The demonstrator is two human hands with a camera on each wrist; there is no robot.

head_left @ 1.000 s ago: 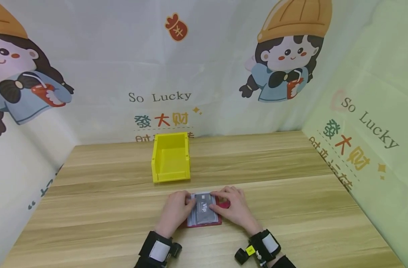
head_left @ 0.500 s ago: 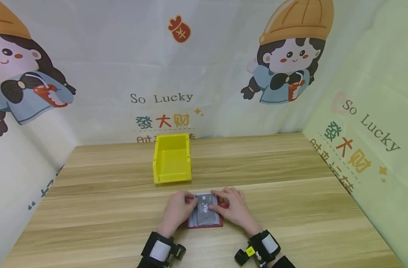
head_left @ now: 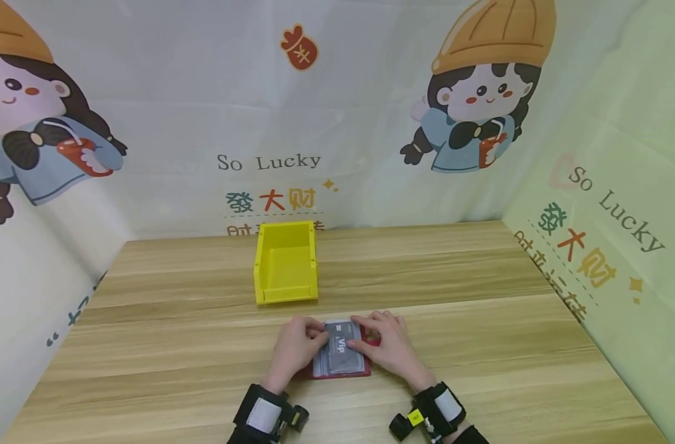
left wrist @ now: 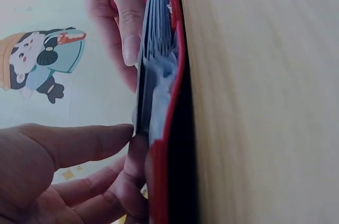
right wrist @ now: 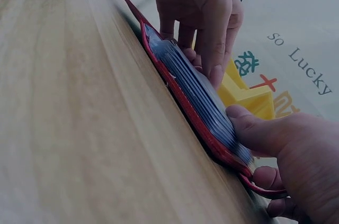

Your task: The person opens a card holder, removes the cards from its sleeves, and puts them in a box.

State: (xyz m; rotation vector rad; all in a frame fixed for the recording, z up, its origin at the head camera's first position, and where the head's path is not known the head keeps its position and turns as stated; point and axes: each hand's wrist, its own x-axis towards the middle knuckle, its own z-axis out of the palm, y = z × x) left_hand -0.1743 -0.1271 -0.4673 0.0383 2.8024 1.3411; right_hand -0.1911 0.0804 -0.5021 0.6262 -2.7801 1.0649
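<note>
While the left hand (head_left: 296, 345) pinches a clear plastic sleeve (head_left: 319, 365), the right hand (head_left: 389, 346) grips the red card holder (right wrist: 183, 102) on the wood-grain table (head_left: 454, 277), its rectangular grey VIP card (head_left: 339, 361) lying long axis front-to-back, lettering running toward the person.

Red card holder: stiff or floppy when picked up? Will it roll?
Likely semi-floppy: the red card holder has a thin cover that curves in the left wrist view. Its clear sleeves may fan apart if lifted, since gaps show between their edges. Rolling seems unlikely, given the flat, rectangular shape.
</note>
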